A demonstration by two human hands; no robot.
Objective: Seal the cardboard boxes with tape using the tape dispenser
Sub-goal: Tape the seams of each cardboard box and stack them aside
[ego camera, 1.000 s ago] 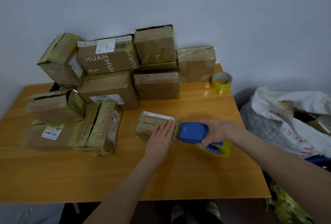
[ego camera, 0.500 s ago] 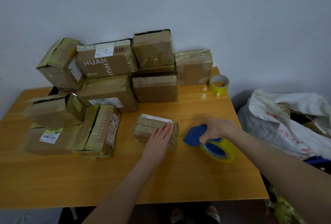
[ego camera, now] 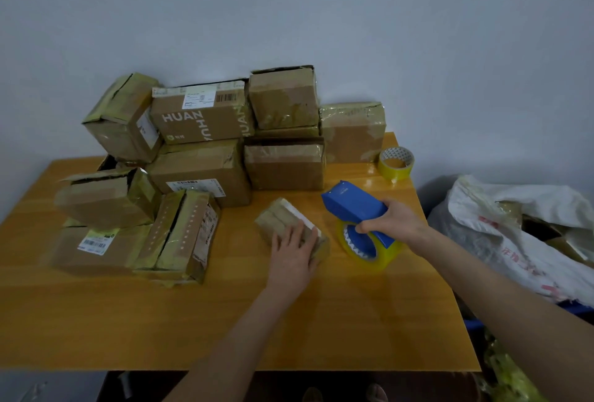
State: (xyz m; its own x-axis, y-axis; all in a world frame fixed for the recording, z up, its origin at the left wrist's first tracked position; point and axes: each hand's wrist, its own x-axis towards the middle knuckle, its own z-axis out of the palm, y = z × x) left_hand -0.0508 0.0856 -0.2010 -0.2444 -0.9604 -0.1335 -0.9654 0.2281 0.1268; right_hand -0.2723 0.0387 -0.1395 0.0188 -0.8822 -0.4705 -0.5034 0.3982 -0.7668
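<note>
A small taped cardboard box [ego camera: 283, 216] lies in the middle of the wooden table [ego camera: 160, 321], turned at an angle. My left hand [ego camera: 294, 253] lies on top of it with the fingers straight. To its right, my right hand [ego camera: 397, 221] grips the blue tape dispenser [ego camera: 355, 200], which carries a yellow tape roll [ego camera: 369, 245]. The dispenser is lifted clear of the box, its nose pointing up and left.
Several taped cardboard boxes [ego camera: 205, 173] are stacked along the back and left of the table, against the wall. A spare yellow tape roll [ego camera: 396, 162] sits at the back right corner. A white sack [ego camera: 514, 234] of cartons stands right of the table.
My right hand pulled the dispenser off the small box's right end and lifted it, tipping its nose upward. The box has turned under my left hand.
</note>
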